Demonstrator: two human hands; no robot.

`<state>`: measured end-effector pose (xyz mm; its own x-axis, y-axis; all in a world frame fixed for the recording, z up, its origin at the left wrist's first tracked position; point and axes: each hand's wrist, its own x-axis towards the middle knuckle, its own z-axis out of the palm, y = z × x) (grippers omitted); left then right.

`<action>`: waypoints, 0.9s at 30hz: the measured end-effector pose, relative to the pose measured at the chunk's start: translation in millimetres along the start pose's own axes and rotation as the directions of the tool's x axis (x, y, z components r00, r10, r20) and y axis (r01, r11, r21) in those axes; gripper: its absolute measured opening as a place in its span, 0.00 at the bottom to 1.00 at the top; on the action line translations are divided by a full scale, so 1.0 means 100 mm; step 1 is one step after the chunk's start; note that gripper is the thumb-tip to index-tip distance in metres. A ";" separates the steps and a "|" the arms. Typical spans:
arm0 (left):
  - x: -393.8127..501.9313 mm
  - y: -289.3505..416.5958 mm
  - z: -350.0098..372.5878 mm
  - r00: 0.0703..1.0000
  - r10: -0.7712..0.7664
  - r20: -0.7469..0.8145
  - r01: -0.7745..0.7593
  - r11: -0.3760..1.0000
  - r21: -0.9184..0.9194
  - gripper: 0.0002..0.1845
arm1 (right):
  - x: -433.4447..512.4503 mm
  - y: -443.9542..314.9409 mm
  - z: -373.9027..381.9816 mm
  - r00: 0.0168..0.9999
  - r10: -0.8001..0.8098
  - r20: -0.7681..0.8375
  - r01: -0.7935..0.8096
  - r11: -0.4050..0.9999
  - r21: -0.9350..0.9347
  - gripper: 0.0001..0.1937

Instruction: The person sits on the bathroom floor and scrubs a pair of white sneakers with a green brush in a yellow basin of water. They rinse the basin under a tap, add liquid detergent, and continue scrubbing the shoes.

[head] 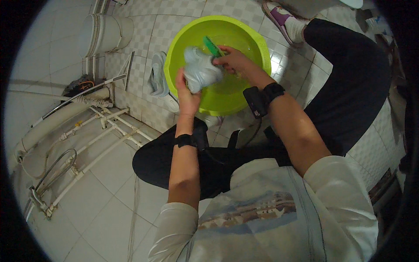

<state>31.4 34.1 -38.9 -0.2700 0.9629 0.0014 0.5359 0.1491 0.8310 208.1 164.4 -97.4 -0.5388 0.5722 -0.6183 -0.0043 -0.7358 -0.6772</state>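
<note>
A pale, wet shoe (201, 70) is held over a lime-green plastic basin (216, 109) with some water in it. My left hand (189, 95) grips the shoe from its lower left side. In my right hand (234, 60) is a green brush (212, 46), at the shoe's upper right; its bristles are hard to make out. Whether the right fingers also touch the shoe cannot be told. Another light shoe (158, 74) lies on the tiled floor just left of the basin.
White buckets (106, 35) lie at the upper left wall. Below them are a mop pole (78, 100), pale pipes (111, 121) and a metal hose (59, 167). My slippered foot (284, 21) rests right of the basin. Black devices are strapped to both wrists.
</note>
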 end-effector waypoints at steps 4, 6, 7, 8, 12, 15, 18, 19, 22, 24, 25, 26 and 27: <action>-0.03 -0.03 -0.06 0.985 -0.094 0.145 0.106 0.991 -0.078 0.41 | -0.19 0.05 0.32 0.996 -0.019 0.087 0.007 0.990 0.138 0.33; -0.06 -0.05 -0.04 0.957 -0.193 0.214 0.208 0.977 -0.050 0.40 | -0.18 0.11 0.46 0.991 -0.006 0.136 0.001 0.999 0.033 0.31; -0.06 -0.06 -0.02 0.971 -0.165 0.174 0.178 0.982 -0.064 0.41 | -0.16 0.15 0.51 0.997 -0.028 0.078 0.023 0.998 0.064 0.30; -0.07 -0.06 -0.02 0.966 -0.210 0.148 0.220 0.974 -0.057 0.42 | -0.12 0.17 0.53 0.996 -0.039 0.077 0.031 0.995 0.099 0.29; -0.08 -0.06 0.01 0.977 -0.141 0.158 0.119 0.983 0.143 0.44 | -0.01 0.26 0.38 0.988 0.064 0.143 -0.110 0.933 0.343 0.25; -0.05 -0.09 -0.03 0.959 -0.110 0.261 0.094 0.993 0.073 0.45 | 0.08 0.40 0.17 0.984 -0.097 0.151 0.055 0.964 0.260 0.23; -0.04 -0.14 -0.14 0.970 -0.201 0.134 0.206 0.978 -0.025 0.44 | 0.38 0.60 -0.05 0.954 -0.246 -0.174 0.120 0.841 -0.528 0.20; -0.01 -0.17 -0.18 0.974 -0.194 0.116 0.201 0.978 -0.057 0.43 | 0.49 0.73 -0.13 0.931 -0.223 -0.289 -0.017 0.764 -0.645 0.20; 0.04 -0.25 -0.23 0.968 -0.240 0.075 0.247 0.963 -0.110 0.42 | 0.76 1.01 -0.35 0.874 -0.330 -0.357 -0.154 0.509 -0.847 0.21; 0.06 -0.30 -0.22 0.962 -0.269 0.050 0.273 0.953 -0.134 0.42 | 0.76 1.01 -0.47 0.986 -0.114 -0.124 -0.077 0.349 -0.934 0.23; 0.09 -0.32 -0.22 0.950 -0.311 0.038 0.312 0.928 -0.205 0.41 | 0.69 0.96 -0.49 0.975 -0.202 -0.094 0.028 0.529 -0.848 0.22; 0.11 -0.34 -0.23 0.941 -0.338 0.036 0.334 0.902 -0.273 0.41 | 0.57 0.87 -0.48 0.972 -0.212 -0.100 0.070 0.669 -0.740 0.22; 0.12 -0.37 -0.23 0.917 -0.396 0.047 0.388 0.861 -0.329 0.41 | 0.37 0.78 -0.43 0.953 -0.292 -0.082 0.189 0.785 -0.590 0.21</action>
<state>-10.0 35.4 -56.3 -0.4222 0.8347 -0.3537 0.0937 0.4283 0.8988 224.2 144.3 -190.4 -0.4430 0.7896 -0.4247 0.3913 -0.2559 -0.8840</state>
